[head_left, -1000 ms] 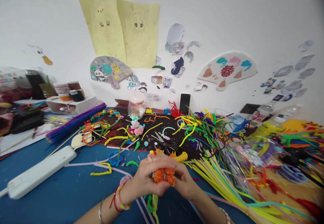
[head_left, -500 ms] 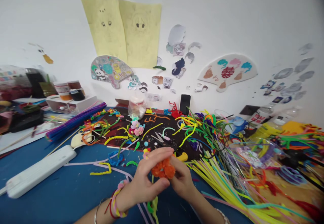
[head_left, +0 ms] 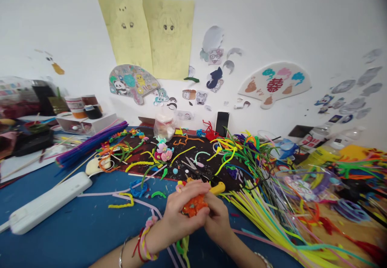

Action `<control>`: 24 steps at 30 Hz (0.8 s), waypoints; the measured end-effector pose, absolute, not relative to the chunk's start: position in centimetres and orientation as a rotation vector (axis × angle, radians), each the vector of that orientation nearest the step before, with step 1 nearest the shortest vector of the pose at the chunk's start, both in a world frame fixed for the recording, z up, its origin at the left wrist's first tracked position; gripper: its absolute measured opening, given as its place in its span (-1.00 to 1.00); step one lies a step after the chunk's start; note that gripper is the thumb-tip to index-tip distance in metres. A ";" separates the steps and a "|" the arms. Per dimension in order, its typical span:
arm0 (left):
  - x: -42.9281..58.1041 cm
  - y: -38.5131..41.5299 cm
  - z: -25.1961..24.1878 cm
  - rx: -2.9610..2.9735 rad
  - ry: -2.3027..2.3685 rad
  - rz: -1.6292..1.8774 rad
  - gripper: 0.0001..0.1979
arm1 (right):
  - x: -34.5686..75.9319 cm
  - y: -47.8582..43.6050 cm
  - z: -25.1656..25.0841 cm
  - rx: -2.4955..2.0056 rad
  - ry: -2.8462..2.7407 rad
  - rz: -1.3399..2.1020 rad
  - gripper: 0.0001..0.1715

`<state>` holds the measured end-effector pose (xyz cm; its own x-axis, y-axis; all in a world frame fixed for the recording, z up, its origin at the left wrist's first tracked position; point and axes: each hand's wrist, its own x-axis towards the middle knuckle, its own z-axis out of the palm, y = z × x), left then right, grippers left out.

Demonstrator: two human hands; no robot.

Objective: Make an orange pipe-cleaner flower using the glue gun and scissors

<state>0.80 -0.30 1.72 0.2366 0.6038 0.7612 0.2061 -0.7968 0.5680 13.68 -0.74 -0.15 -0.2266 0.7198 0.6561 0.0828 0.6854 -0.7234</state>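
Both my hands meet low in the middle of the view over the blue table. My left hand is curled round an orange pipe-cleaner flower, fingers over its top. My right hand presses on the flower from the right, fingers bent and closed against it. A green and yellow stem hangs below the hands. Bracelets circle my left wrist.
A white power strip lies at the left. Loose pipe cleaners cover a dark mat; scissors and a yellow-handled tool lie behind my hands. A big pile of yellow and green stems spreads right. Jars stand at the back left.
My left fingers, lifted off the flower half a second ago, have folded back over it. Both hands stay in the same spot and the flower sits more covered.
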 end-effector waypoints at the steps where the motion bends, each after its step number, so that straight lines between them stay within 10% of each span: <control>1: 0.9 -0.3 1.7 2.156 0.741 1.581 -0.62 | 13.6 -0.8 -0.2 -0.655 -1.713 0.675 -0.73; 24: 0.4 -1.0 1.6 1.917 0.751 1.416 -0.47 | 14.1 -0.3 -0.2 -0.707 -1.659 0.659 -0.70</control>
